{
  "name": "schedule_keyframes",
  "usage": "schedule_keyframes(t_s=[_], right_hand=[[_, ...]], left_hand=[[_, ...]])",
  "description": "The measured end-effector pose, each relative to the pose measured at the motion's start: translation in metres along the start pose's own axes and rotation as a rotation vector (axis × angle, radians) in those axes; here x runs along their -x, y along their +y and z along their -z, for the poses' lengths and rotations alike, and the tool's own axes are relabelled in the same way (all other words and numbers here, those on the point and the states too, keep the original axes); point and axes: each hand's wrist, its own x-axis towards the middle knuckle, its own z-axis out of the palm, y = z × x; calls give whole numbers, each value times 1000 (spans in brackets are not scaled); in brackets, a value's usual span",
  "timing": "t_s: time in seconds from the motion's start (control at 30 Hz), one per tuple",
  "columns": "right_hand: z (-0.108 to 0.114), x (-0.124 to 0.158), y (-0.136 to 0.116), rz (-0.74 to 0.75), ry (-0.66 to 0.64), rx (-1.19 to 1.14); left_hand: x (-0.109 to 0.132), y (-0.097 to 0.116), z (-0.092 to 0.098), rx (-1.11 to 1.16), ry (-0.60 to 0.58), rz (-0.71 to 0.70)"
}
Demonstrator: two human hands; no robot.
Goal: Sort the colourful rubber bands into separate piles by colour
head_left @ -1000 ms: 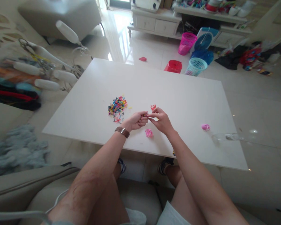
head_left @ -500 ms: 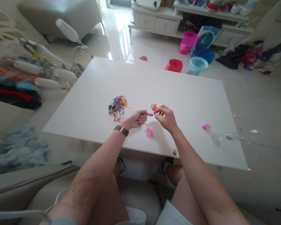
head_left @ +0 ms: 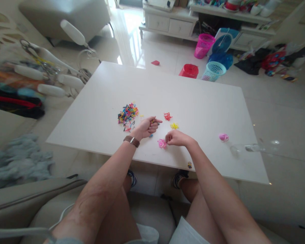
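"So, what do your hands have hold of right now?"

"Your left hand is curled nearly into a fist, its index finger stretched out to the right. Tucked in those bent fingers are some small dark and yellow pieces, too small to count."

"And your right hand?"

"Your right hand is bent down over the table, thumb and fingers drawn close together. The tips meet the right edge of a small loose cluster of thin pink pieces; you cannot tell from this angle whether they pinch one."

"What else lies about you on the smooth white rectangular table?"

"Just beyond your right hand sits a little bunch of thin yellow pieces, and past it, slightly left, one of thin red pieces. Left of your left hand spreads the biggest heap, a multicoloured pile of small thin pieces."

"Anything under your left hand?"

"A small blue piece shows at its lower edge; whether it is held or lying on the table, you cannot tell. Near the edge closest to you lies a tiny yellow-and-blue figure, and well off to your right, a rounded pink object."
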Motion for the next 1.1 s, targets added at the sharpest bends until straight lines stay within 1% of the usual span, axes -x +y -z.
schedule_keyframes(t_s=[0.07,0.1,0.17,0.23,0.33,0.37,0.4,0.43,0.47,0.53,0.6,0.73,0.93,1.03,1.1], right_hand=[[-3,-2,1,-3,14,13],[-3,-3,0,1,49,23],[-2,-4,-1,14,160,34],[3,-3,-5,41,331,21],[10,-2,-12,88,644,-51],[12,-1,-14,104,724,-99],[13,-2,-16,121,774,-158],[13,-2,-18,138,788,-219],[12,-3,-19,157,773,-276],[8,-7,-20,187,705,-356],[4,-10,-20,197,671,-402],[0,-14,-18,206,712,-503],[0,-16,-18,197,755,-615],[0,-14,-23,194,779,-602],[1,-11,-27,210,781,-560]], left_hand=[[0,0,0,-17,-4,-5],[0,-1,0,-24,-4,-7],[0,-1,-1,-41,-6,-12],[0,-2,-1,-72,-14,-11],[-1,-6,-1,-158,-56,19],[-1,-7,-1,-188,-74,35],[-1,-9,-2,-215,-93,52],[-1,-11,-3,-236,-110,67],[-1,-12,-3,-254,-127,81],[-1,-16,-5,-280,-163,103],[0,-18,-6,-300,-196,118],[-1,-19,-7,-312,-249,122],[-1,-19,-6,-338,-313,92],[-1,-20,-7,-370,-306,68],[-1,-21,-6,-388,-281,50]])
